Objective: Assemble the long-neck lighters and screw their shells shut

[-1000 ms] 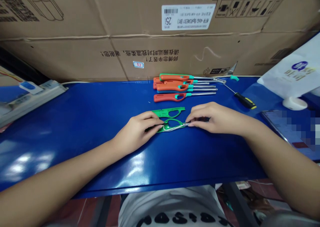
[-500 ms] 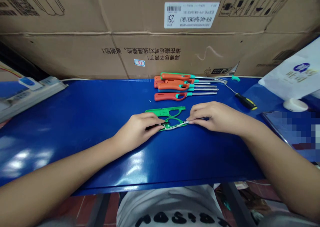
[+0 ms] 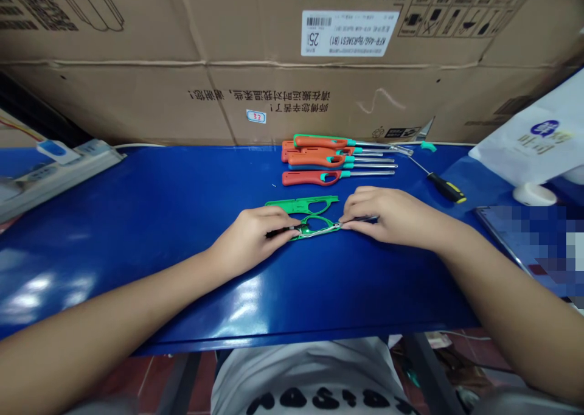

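Observation:
My left hand [image 3: 253, 240] pinches the handle end of an opened green lighter half-shell [image 3: 319, 220], with dark and green inner parts at the fingertips. A thin pale wire or tube runs along that shell toward its nozzle end. There my right hand [image 3: 381, 213] is closed on a slim metal lighter tube [image 3: 368, 218], partly hidden by the fingers; its inner end meets the shell's tip. Just behind lies the other green half-shell [image 3: 292, 205], flat on the table and touched by neither hand.
Several assembled long-nosed lighters [image 3: 314, 159] are stacked by the cardboard box [image 3: 264, 74]. A screwdriver [image 3: 449, 188] and a small turquoise piece [image 3: 427, 146] lie right of them. At the right are a white bag [image 3: 520, 141] and a phone-like device [image 3: 511, 244]; a power strip [image 3: 82, 165] stands left.
My right hand has shifted slightly left toward the shell's tip, and more of the metal tube shows beneath its fingers. The left hand holds its place.

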Available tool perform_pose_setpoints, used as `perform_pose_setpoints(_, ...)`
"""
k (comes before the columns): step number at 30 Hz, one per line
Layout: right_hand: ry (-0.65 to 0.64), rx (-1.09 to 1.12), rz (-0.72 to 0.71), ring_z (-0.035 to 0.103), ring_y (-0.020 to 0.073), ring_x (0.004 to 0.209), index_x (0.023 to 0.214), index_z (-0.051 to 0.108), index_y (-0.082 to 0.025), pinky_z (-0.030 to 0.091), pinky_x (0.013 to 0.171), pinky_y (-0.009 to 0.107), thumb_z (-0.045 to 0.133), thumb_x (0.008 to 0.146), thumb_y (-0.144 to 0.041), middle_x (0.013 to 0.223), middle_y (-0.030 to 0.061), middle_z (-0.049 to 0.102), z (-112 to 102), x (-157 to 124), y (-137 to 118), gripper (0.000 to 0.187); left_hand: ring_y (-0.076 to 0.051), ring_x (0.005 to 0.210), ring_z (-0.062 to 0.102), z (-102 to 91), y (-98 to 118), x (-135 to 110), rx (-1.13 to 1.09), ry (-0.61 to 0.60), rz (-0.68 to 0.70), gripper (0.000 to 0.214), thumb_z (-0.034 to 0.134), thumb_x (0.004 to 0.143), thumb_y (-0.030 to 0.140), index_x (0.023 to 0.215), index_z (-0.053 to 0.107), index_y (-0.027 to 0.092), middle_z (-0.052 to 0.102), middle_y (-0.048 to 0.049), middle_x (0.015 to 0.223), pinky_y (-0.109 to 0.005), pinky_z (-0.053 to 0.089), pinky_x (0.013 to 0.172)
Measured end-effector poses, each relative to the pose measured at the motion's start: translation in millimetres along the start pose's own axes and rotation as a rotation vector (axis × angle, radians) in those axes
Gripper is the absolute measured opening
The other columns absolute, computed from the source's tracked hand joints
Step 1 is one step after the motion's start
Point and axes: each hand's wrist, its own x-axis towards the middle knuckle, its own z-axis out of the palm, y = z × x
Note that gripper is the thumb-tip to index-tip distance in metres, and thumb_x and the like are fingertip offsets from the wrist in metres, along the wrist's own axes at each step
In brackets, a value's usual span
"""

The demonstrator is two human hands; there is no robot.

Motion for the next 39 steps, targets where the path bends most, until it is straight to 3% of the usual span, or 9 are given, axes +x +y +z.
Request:
perform_pose_setpoints(3, -0.006, 0.157, 0.086, 0.065, 0.0205, 0.091, 0.09, 0.077, -0.02, 0.049, 0.082, 0.033, 0.064, 0.093, -0.035, 0.093, 0.0066, 0.075, 2, 2, 0, 0.02, -0.016, 0.083, 0.073, -0.1, 1, 0, -0.019, 0.002, -0.007, 0.019, 0.07, 0.092, 0.02, 0.11, 0.076, 0.015, 0.076, -0.0064, 0.094, -0.025, 0.059, 0.076)
perform_pose_setpoints(8, -0.123, 0.41, 0.418, 0.054, 0.0126, 0.058, 0.078, 0.071, -0.018, 0.04, 0.053, 0.025, 0.071, 0.083, -0.041, 0.063, -0.0008, 0.062, 9, 7, -7, 0.023, -0.015, 0.083, 0.072, 1.3, 4, -1, -0.045, -0.019, -0.023, 0.019, 0.069, 0.093, 0.02, 0.111, 0.076, 0.017, 0.076, -0.0059, 0.095, -0.024, 0.059, 0.076)
perform_pose_setpoints(14, -0.177, 0.334, 0.51, 0.047, 0.0115, 0.054, 0.071, 0.065, -0.019, 0.036, 0.052, 0.025, 0.071, 0.082, -0.031, 0.057, -0.003, 0.055, 7, 11, -18, 0.018, -0.015, 0.086, 0.072, 2.1, 4, -1, -0.067, -0.022, -0.014, 0.02, 0.068, 0.093, 0.018, 0.112, 0.076, 0.016, 0.076, -0.0061, 0.096, -0.024, 0.059, 0.08)
perform_pose_setpoints(18, -0.128, 0.274, 0.454, 0.047, 0.0114, 0.055, 0.076, 0.067, -0.019, 0.036, 0.054, 0.025, 0.07, 0.085, -0.03, 0.061, -0.0029, 0.056, 6, 7, -18, 0.014, -0.015, 0.087, 0.072, 2.1, 4, -1, -0.06, -0.026, -0.011, 0.022, 0.068, 0.093, 0.017, 0.114, 0.075, 0.018, 0.076, -0.0058, 0.096, -0.024, 0.059, 0.08)
perform_pose_setpoints(21, -0.055, 0.226, 0.307, 0.049, 0.0112, 0.062, 0.089, 0.067, -0.02, 0.039, 0.059, 0.025, 0.066, 0.086, -0.02, 0.079, -0.0005, 0.062, 6, 3, -21, 0.003, -0.015, 0.084, 0.072, 2.6, 4, -2, -0.055, -0.027, -0.011, 0.022, 0.068, 0.093, 0.016, 0.113, 0.076, 0.017, 0.075, -0.0059, 0.094, -0.023, 0.059, 0.078)
perform_pose_setpoints(26, -0.094, 0.215, 0.04, 0.055, 0.0132, 0.077, 0.109, 0.061, -0.022, 0.042, 0.065, 0.025, 0.059, 0.092, -0.016, 0.108, 0.0043, 0.062, 7, 1, -31, 0.018, -0.016, 0.085, 0.073, 3.4, 4, -2, -0.042, -0.02, -0.012, 0.02, 0.068, 0.092, 0.016, 0.111, 0.076, 0.016, 0.076, -0.0062, 0.094, -0.025, 0.06, 0.08)
perform_pose_setpoints(32, -0.099, 0.049, -0.004, 0.059, 0.0157, 0.081, 0.103, 0.061, -0.021, 0.041, 0.067, 0.028, 0.053, 0.1, -0.024, 0.107, 0.0049, 0.062, 17, 5, -33, 0.009, -0.015, 0.083, 0.073, 2.4, 5, 0, -0.043, -0.014, -0.008, 0.02, 0.067, 0.094, 0.018, 0.111, 0.076, 0.018, 0.076, -0.0059, 0.093, -0.025, 0.06, 0.078)
perform_pose_setpoints(39, -0.03, 0.211, -0.047, 0.057, 0.0143, 0.08, 0.098, 0.061, -0.02, 0.043, 0.069, 0.026, 0.059, 0.095, -0.02, 0.099, 0.0036, 0.063, 19, 7, -26, 0.003, -0.016, 0.084, 0.072, 1.8, 8, 0, -0.05, -0.006, -0.017, 0.021, 0.06, 0.097, 0.018, 0.111, 0.076, 0.016, 0.076, -0.0072, 0.094, -0.026, 0.059, 0.078)
